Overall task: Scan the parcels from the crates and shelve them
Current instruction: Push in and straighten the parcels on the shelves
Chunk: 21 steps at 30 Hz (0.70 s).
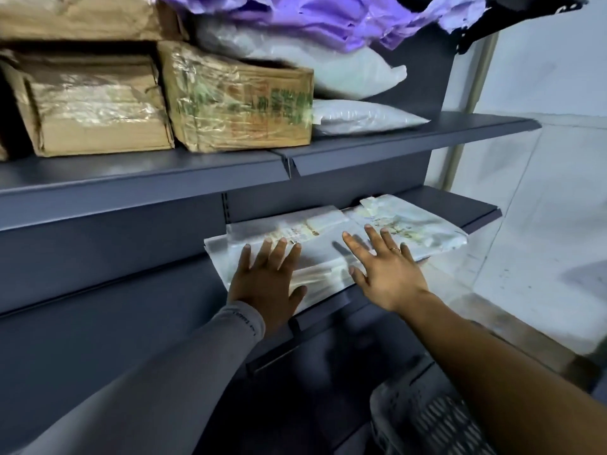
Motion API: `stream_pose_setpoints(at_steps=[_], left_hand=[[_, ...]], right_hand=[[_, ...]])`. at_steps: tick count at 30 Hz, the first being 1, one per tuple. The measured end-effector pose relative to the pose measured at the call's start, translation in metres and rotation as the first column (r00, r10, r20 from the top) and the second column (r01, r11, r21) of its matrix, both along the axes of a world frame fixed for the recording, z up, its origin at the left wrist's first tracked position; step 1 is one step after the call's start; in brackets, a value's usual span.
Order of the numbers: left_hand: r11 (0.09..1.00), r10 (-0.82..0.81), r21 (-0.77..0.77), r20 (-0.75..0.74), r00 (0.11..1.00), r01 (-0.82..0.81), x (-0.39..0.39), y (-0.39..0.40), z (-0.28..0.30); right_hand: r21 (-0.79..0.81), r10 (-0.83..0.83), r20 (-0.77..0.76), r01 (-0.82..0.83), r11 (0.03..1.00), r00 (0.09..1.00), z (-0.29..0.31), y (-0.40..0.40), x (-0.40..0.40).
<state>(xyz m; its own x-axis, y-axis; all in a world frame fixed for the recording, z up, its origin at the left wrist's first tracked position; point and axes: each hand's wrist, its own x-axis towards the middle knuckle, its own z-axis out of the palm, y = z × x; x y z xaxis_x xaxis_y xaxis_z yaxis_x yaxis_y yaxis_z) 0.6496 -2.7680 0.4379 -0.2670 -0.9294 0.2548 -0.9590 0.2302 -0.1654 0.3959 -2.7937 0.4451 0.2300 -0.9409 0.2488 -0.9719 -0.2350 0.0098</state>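
Note:
A flat white plastic parcel with a printed label lies on the lower dark grey shelf, its near edge over the shelf's front lip. My left hand presses flat on its left part with straight fingers. My right hand, a ring on one finger, lies spread with straight fingers over its right part. A second white parcel lies just behind and to the right, partly under the first. A grey slotted crate shows at the bottom right below the shelves.
The upper shelf carries two taped cardboard boxes, white soft bags and purple plastic wrap above them. A white wall and pale floor lie to the right of the shelving.

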Motion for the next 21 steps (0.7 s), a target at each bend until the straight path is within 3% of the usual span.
stream_pose_setpoints(at_steps=[9, 14, 21], left_hand=[[0.987, 0.115, 0.125, -0.136, 0.984, -0.098, 0.001, -0.052, -0.025], [0.996, 0.038, 0.091, -0.251, 0.967, -0.016, 0.000, -0.071, -0.040], [0.995, 0.070, 0.088, -0.189, 0.979, -0.054, -0.001, -0.073, -0.060]], right_hand=[[0.081, 0.079, -0.121, -0.069, 0.994, 0.990, -0.008, -0.054, 0.034], [0.222, 0.106, -0.100, -0.082, 0.972, 0.989, -0.018, -0.078, 0.051], [0.106, 0.068, -0.080, -0.059, 0.993, 0.994, -0.050, -0.079, 0.055]])
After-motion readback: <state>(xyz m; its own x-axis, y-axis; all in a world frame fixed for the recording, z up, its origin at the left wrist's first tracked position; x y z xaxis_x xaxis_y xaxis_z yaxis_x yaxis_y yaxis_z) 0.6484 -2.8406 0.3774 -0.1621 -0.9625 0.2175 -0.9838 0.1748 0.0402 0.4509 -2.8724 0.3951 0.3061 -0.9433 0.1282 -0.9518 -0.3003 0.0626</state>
